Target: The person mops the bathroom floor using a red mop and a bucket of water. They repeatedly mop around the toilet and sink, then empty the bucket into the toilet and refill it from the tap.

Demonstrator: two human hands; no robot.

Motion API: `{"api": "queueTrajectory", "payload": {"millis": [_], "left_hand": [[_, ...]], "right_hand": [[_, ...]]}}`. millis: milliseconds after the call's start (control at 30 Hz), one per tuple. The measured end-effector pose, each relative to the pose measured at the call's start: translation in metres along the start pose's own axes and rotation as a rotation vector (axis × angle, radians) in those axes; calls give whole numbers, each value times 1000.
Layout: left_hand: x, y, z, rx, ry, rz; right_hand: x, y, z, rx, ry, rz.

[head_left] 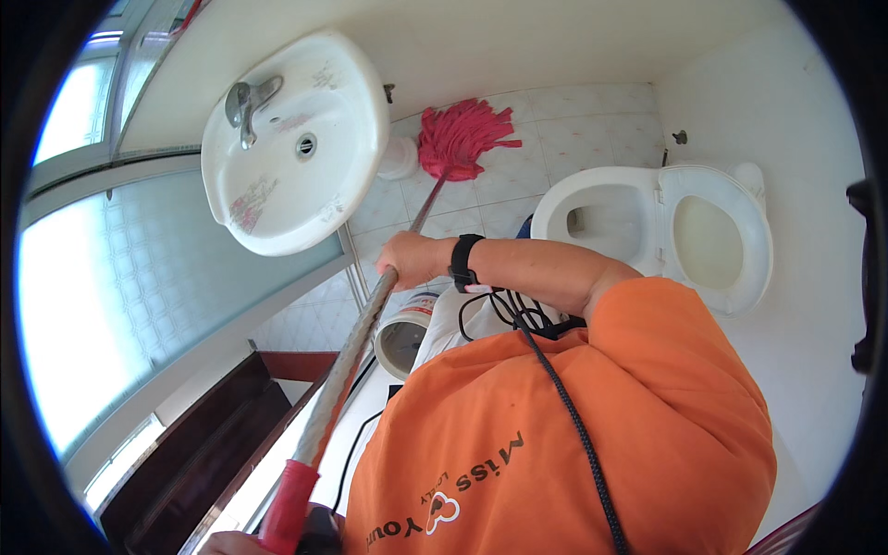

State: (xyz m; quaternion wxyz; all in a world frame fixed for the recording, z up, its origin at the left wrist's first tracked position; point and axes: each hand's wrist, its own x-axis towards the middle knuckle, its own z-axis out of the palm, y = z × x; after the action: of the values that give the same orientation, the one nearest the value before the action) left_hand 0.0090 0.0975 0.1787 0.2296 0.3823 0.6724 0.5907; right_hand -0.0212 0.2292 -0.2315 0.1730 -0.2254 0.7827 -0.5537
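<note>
Forearm (541, 266) of the right arm, bare, reaching leftward from an orange sleeve (684, 361), across the space below and right of the washbasin (347, 120). Black watch (462, 262) around the wrist. Right hand (413, 259) curled firmly around the pole (334, 393) of a mop (354, 347), fingers wrapped, just off the lower-right rim of the washbasin. Left hand (233, 544) well below the washbasin, next to the red grip (289, 499) at the near end of the pole. Mostly cut off by the lower edge of the view; cannot tell how far open, or whether clasped around anything.

Also hard to make out: a dark, rounded object (320, 534) beside the grip, likewise cropped. Short stretch of pole hidden inside the right fist. Bucket (404, 342) below the washbasin, open mouth in view, far side partly covered. Blue thing (525, 228) right of the washbasin, nearly all behind the forearm, too little showing to name.

Mop slanting past the right side of the washbasin, with its head (467, 139) on the pale tiled floor (578, 139), close beside the white pedestal (399, 159). Strands vivid pinkish red, flat and strip-like, fanned out in a ragged clump. Pole silvery grey and glossy nearer the grip, an orange tint along one side; darker and thinner-looking toward the strands.
</note>
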Motion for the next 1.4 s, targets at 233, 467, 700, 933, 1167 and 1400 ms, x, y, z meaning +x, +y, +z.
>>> {"api": "queueTrajectory", "payload": {"millis": [233,467,700,933,1167,1400], "left_hand": [[-18,-25,-36,-11,684,240],[12,-101,-45,-438,279,264],[106,-214,13,-406,118,265],[182,-264,86,-526,-350,183],[217,-171,30,-307,-548,284],[208,-87,-3,-479,-222,425]], "right_hand": [[-49,-23,-31,25,61,182],[-90,28,-70,-148,245,355],[-168,135,-151,-461,603,581],[-262,197,-172,-665,1035,749],[-167,161,-157,-511,1454,446],[-78,66,-150,-189,1027,370]]}}
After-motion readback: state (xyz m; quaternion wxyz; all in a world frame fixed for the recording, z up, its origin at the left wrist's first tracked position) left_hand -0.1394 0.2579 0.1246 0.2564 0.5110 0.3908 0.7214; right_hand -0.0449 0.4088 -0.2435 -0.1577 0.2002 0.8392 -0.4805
